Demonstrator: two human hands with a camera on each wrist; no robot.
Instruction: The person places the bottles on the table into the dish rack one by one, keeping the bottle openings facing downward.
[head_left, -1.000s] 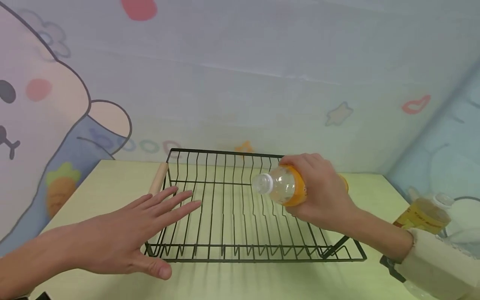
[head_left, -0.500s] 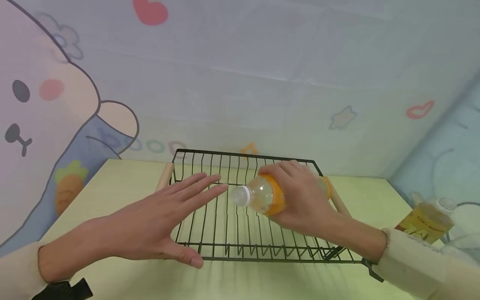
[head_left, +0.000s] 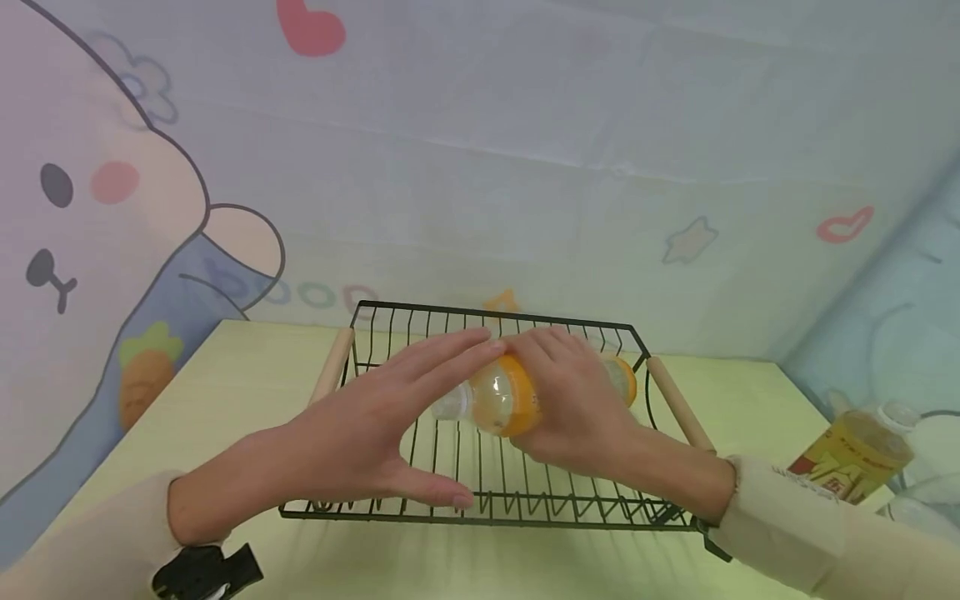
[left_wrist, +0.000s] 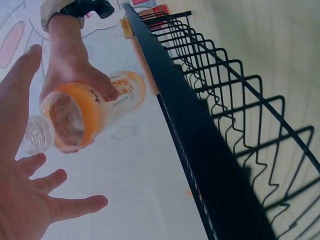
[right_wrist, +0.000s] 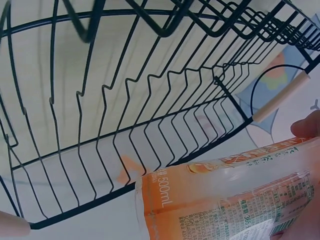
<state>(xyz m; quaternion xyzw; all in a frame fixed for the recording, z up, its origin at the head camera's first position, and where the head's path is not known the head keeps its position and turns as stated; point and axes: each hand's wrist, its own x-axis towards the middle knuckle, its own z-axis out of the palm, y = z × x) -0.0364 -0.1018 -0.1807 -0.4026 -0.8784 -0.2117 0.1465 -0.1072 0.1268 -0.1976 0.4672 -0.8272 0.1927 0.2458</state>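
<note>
My right hand grips a clear plastic bottle with an orange label round its middle. The bottle lies tilted sideways over the black wire rack, its capped neck pointing left. In the right wrist view the label reads 500mL. My left hand is held out with straight, spread fingers, the thumb apart and the palm towards the bottle's neck. In the left wrist view the pale cap shows between the left thumb and fingers, partly covered. Part of the bottle's middle is hidden behind the right hand.
The rack has wooden handles, one at its left and one at its right, and stands on a pale table. A yellow-labelled bottle stands at the far right. A printed cloth hangs behind.
My right hand has carried the orange-labelled bottle leftward over the rack. My left hand has moved right to the bottle's neck, its fingers still spread. The view has shifted slightly.
</note>
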